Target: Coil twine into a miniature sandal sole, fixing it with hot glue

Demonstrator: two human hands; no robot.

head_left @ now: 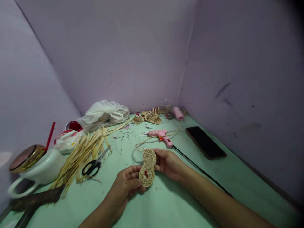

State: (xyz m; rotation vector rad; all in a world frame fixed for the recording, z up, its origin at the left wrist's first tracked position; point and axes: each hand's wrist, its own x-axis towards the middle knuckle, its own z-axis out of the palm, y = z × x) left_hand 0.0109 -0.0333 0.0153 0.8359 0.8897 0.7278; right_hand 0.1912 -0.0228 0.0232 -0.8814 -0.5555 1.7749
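Observation:
Between my two hands is a figure-eight piece of coiled straw cord point(149, 166), with a small red mark on its lower coil. My left hand point(131, 180) pinches the lower coil at its left edge. On the other side, my right hand point(166, 163) grips the upper coil's right edge. A loose strand of cord point(140, 145) trails from the top of the piece and runs off behind the pink glue gun point(158, 133), which lies just beyond my hands. Black-handled scissors point(95, 165) rest to the left.
Dry straw strips point(83, 150) spread across the left side, near a white mug point(45, 167) and a dark-bladed tool point(38, 199). Finished straw hats point(152, 117), a white plastic bag point(104, 114) and a pink spool point(178, 113) line the back. A phone point(205, 142) lies right.

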